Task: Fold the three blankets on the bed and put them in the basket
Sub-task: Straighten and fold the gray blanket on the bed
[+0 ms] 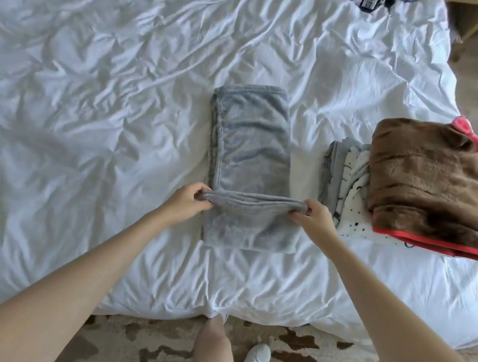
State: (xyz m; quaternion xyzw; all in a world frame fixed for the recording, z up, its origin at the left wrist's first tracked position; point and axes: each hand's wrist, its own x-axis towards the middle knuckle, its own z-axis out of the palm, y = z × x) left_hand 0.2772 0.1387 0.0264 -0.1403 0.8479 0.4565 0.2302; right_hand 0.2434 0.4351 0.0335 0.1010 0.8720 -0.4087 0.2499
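On the bed (87, 90), the grey blanket (249, 150) is laid lengthwise, its raised fold pinched at either end by the left grip (185, 203) and the right grip (317, 218). The layers could be skewed if one end is carried faster.

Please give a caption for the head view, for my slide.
Left hand and right hand pinch a fold of the grey blanket on the white bed, beside a folded brown blanket.
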